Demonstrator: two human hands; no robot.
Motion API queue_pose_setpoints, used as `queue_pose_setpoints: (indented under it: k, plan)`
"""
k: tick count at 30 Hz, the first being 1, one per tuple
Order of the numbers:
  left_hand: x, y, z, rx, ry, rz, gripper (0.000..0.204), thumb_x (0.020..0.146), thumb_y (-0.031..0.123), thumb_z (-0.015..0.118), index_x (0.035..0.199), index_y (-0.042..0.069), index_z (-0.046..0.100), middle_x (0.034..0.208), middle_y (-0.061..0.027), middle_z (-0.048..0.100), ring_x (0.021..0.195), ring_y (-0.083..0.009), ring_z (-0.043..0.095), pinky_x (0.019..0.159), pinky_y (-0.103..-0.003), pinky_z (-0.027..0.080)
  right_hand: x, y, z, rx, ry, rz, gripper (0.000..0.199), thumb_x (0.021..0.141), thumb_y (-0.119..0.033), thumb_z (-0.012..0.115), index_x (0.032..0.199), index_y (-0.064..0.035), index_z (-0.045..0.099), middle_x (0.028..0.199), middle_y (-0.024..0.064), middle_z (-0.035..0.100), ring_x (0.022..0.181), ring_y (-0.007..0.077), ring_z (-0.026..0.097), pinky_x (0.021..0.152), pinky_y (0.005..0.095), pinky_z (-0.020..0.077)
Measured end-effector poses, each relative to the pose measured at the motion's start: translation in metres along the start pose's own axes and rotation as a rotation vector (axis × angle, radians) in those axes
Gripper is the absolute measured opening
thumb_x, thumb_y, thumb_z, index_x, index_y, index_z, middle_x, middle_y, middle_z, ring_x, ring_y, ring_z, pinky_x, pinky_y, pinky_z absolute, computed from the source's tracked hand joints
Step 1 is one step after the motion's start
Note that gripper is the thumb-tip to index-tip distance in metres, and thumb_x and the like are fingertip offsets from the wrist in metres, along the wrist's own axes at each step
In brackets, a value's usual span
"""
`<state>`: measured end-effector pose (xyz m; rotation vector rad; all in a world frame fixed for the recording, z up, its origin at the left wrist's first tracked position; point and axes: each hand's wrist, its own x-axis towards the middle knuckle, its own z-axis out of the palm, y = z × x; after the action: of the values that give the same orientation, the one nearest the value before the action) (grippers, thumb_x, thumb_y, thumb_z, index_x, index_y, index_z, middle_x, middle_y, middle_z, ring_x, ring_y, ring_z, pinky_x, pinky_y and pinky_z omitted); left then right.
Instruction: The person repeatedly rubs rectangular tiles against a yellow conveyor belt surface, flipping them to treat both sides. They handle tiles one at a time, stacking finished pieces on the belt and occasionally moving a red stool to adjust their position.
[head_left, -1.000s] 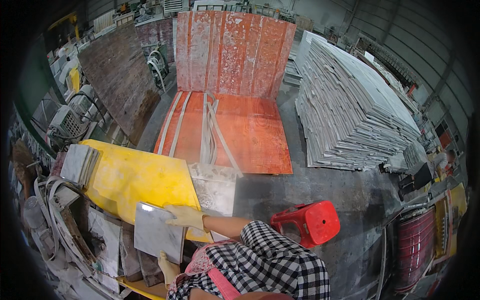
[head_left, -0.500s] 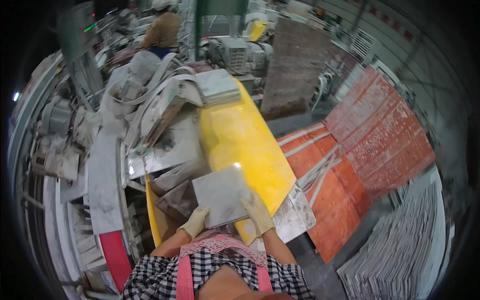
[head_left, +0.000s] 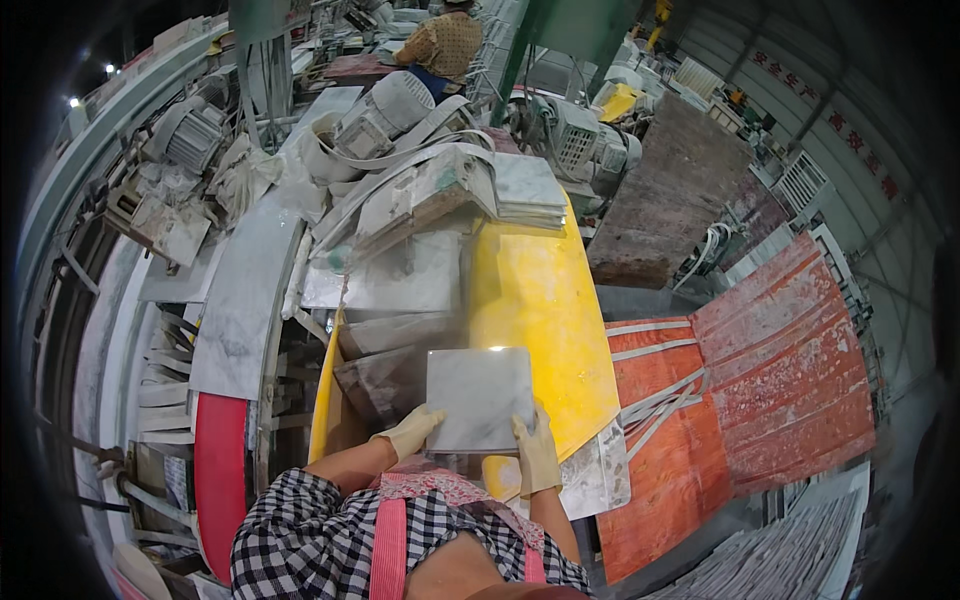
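Note:
I hold a square grey-white stone tile flat in front of me with both hands. My left hand, in a pale yellow glove, grips its near left corner. My right hand, gloved the same, grips its near right edge. The tile hovers over the near end of a yellow table. A stack of similar tiles lies at the table's far end.
Grey dusty machinery with motors and stone slabs fills the left and far side. A person in a patterned shirt stands at the back. Orange-red panels lie on the right. A red part is near left.
My view has swung left from the orange panels and red stool to the yellow table and machine. The tile stays in both hands, now held level over the table's near end.

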<state>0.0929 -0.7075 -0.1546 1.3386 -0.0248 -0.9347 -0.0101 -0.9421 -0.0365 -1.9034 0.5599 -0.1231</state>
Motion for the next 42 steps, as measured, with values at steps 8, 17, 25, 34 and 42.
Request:
queue_pose_setpoints:
  k: [8, 17, 25, 34, 42]
  plan:
    - [0.002, -0.006, -0.003, 0.176, -0.035, 0.071, 0.047, 0.103, 0.019, 0.051, 0.145, -0.001, 0.048, 0.133, -0.0107, 0.062, 0.119, -0.022, 0.06, 0.104, -0.038, 0.047, -0.006, -0.007, 0.001, 0.072, -0.018, 0.009, 0.067, 0.097, -0.03, 0.065, 0.149, 0.0034, 0.04, 0.153, 0.026, 0.043, 0.145, 0.0348, 0.039, 0.118, 0.0407, 0.0327]
    - [-0.027, 0.027, 0.01, -0.013, -0.061, 0.004, 0.049, 0.104, 0.022, 0.051, 0.145, -0.003, 0.046, 0.132, -0.0111, 0.062, 0.119, -0.0217, 0.06, 0.104, -0.039, 0.047, -0.009, -0.011, -0.002, 0.097, -0.057, 0.044, 0.067, 0.098, -0.024, 0.065, 0.151, 0.0047, 0.036, 0.155, 0.0268, 0.04, 0.147, 0.0344, 0.036, 0.12, 0.0411, 0.0295]
    - [-0.035, 0.033, 0.022, -0.133, -0.003, 0.141, 0.042, 0.097, 0.023, 0.054, 0.127, -0.007, 0.061, 0.105, -0.0133, 0.07, 0.095, -0.0226, 0.067, 0.083, -0.037, 0.053, -0.004, 0.003, 0.003, 0.14, -0.021, 0.047, 0.064, 0.097, -0.02, 0.065, 0.149, 0.0059, 0.038, 0.152, 0.0246, 0.043, 0.144, 0.0327, 0.039, 0.12, 0.0412, 0.0295]
    - [-0.028, 0.025, 0.015, 0.019, 0.056, 0.016, 0.045, 0.096, 0.025, 0.057, 0.121, -0.012, 0.061, 0.103, -0.0151, 0.068, 0.092, -0.0242, 0.067, 0.079, -0.039, 0.054, -0.007, -0.007, 0.0, 0.088, -0.04, 0.003, 0.065, 0.096, -0.017, 0.066, 0.15, 0.0053, 0.037, 0.153, 0.0253, 0.042, 0.145, 0.0331, 0.037, 0.12, 0.041, 0.0283]
    - [-0.024, 0.015, 0.015, -0.114, 0.018, 0.079, 0.046, 0.097, 0.027, 0.059, 0.122, -0.012, 0.059, 0.105, -0.0166, 0.068, 0.093, -0.0249, 0.067, 0.079, -0.039, 0.055, -0.007, -0.004, 0.002, 0.139, -0.028, 0.057, 0.066, 0.096, -0.015, 0.067, 0.151, 0.0039, 0.036, 0.153, 0.0236, 0.042, 0.144, 0.0314, 0.038, 0.12, 0.0403, 0.0294]
